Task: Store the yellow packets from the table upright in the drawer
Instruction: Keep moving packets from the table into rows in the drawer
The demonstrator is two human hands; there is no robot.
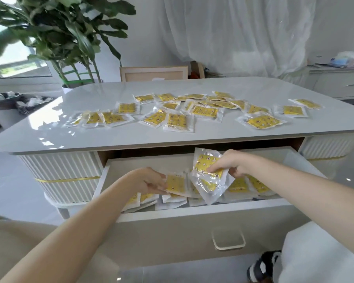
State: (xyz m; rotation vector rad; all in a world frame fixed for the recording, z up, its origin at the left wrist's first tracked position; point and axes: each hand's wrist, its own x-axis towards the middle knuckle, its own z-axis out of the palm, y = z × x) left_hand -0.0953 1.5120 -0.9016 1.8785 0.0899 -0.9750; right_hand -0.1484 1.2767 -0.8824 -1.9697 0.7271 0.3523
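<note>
Several yellow packets in clear wrappers (192, 111) lie scattered flat on the white table (110, 135). Below it the white drawer (192, 209) stands pulled out, with a row of packets (239, 185) standing along its front. My left hand (149, 180) pinches one packet (175, 183) at the left of that row. My right hand (231, 164) grips a small bunch of packets (207, 166) above the drawer's middle, tilted, with one more hanging under it (209, 186).
The back half of the drawer shows bare bottom. A large potted plant (70, 37) stands behind the table's left end, a chair back (153, 73) behind its far edge, a white cabinet (339, 82) at right. A shoe (262, 266) is on the floor at lower right.
</note>
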